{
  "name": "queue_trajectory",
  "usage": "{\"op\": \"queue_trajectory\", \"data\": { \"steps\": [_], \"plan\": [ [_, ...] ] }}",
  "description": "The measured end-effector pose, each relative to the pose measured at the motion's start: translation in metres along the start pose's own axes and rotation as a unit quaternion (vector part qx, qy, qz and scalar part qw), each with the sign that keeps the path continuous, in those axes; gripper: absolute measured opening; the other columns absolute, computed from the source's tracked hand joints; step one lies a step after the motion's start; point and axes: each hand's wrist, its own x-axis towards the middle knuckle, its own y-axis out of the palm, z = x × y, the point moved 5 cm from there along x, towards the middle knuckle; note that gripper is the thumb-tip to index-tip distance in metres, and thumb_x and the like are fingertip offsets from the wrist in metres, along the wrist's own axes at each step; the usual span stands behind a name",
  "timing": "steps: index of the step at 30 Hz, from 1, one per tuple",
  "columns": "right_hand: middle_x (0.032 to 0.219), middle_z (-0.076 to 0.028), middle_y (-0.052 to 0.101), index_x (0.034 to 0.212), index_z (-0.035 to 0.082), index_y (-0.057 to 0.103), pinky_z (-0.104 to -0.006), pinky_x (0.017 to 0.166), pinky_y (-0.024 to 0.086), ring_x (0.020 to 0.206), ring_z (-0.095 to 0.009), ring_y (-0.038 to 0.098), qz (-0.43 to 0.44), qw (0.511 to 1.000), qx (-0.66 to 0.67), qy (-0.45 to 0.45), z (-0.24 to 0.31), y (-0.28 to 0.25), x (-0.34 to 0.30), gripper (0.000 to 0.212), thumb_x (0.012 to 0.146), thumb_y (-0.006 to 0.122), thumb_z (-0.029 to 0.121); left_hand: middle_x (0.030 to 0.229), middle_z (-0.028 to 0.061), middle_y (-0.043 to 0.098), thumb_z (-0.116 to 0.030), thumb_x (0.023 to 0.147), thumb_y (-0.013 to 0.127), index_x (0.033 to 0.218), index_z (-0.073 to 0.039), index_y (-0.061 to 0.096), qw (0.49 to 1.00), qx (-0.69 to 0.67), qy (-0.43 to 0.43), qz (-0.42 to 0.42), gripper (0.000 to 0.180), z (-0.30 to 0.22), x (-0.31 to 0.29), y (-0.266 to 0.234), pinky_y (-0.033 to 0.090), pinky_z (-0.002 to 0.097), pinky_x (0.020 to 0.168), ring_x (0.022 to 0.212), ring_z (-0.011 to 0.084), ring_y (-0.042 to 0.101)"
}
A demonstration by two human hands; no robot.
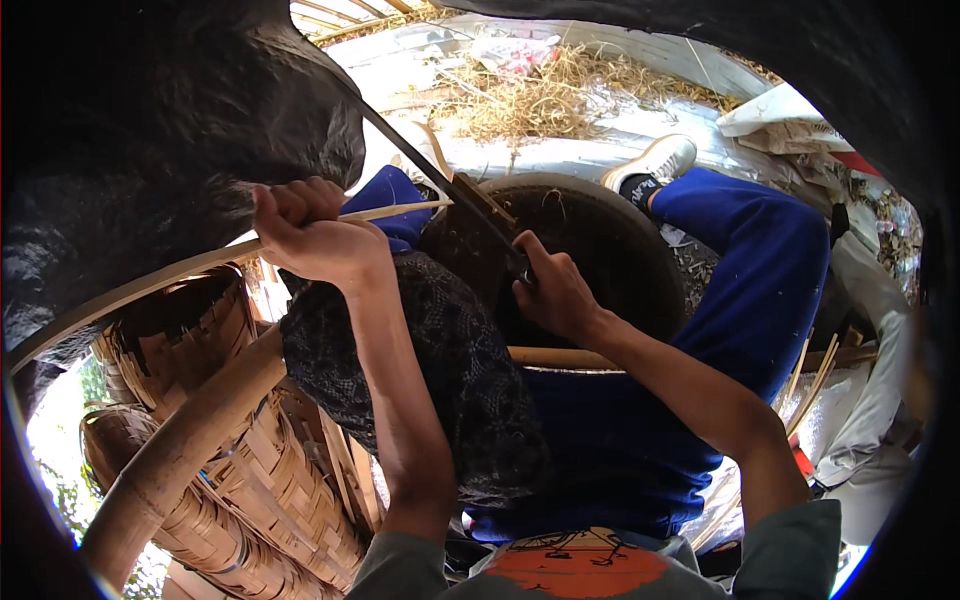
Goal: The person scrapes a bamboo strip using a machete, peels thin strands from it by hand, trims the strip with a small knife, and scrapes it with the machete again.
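Observation:
My left hand point(322, 238) is closed around a long, thin bamboo strip point(170, 275). The strip curves away to the far left, and its pale split end sticks out to the right of my fist, touching or very near the knife blade. My right hand point(560, 290) grips the dark handle of a long knife point(412, 152), its narrow blade slanting up and to the left. The blade crosses above the left rim of a dark round tub-like thing point(560, 184) between my legs. A dark patterned cloth point(450, 340) covers my left thigh, under the left forearm.
Woven bamboo baskets point(290, 480) and a thick bamboo pole point(190, 430) stand at the left. Black sheeting point(150, 140) hangs at the upper left. Dry shavings point(540, 105) lie on pale sheeting ahead. My blue-trousered right leg point(770, 260) bends around the tub-like thing.

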Motion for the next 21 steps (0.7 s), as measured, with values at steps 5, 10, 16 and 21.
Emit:
{"op": "queue_trajectory", "data": {
  "steps": [5,10,16,21],
  "plan": [
    [0.064,-0.019,0.059,0.108,0.003,0.039,-0.0474,0.055,0.047,0.064,-0.042,0.061,0.03,0.985,-0.147,0.086,-0.049,0.005,-0.004,0.042,0.072,0.061,0.002,0.05,-0.0028,0.01,-0.02,0.092,0.035,0.057,-0.015,0.014,1.0,-0.009,-0.009,0.006,0.041,0.001,-0.004,-0.001,0.011,0.0283,0.046,0.046,0.0094,0.008],
    [0.067,-0.021,0.06,0.108,0.004,0.04,-0.0467,0.055,0.048,0.065,-0.042,0.061,-0.022,0.996,-0.088,0.02,-0.021,-0.001,0.006,0.042,0.073,0.06,0.001,0.05,-0.0025,0.011,-0.02,0.092,0.035,0.056,-0.015,0.014,1.0,0.013,-0.003,0.008,0.042,-0.002,-0.002,-0.003,0.012,0.0283,0.046,0.047,0.0096,0.008],
    [0.064,-0.02,0.058,0.11,0.004,0.04,-0.0466,0.055,0.048,0.064,-0.041,0.061,0.012,0.974,-0.217,0.065,-0.081,0.004,-0.015,0.043,0.073,0.061,0.001,0.05,-0.0027,0.01,-0.02,0.092,0.034,0.056,-0.016,0.012,1.0,0.009,-0.013,-0.017,0.042,0.0,-0.001,-0.008,0.013,0.0279,0.047,0.047,0.0096,0.008],
    [0.065,-0.021,0.059,0.109,0.003,0.041,-0.047,0.055,0.048,0.064,-0.042,0.061,-0.036,0.989,-0.134,0.057,-0.054,-0.005,-0.004,0.041,0.073,0.061,0.002,0.05,-0.0034,0.011,-0.02,0.094,0.031,0.057,-0.016,0.012,1.0,0.029,-0.003,0.003,0.042,-0.004,0.004,-0.016,0.013,0.0277,0.047,0.048,0.0096,0.008]
  ]
}}
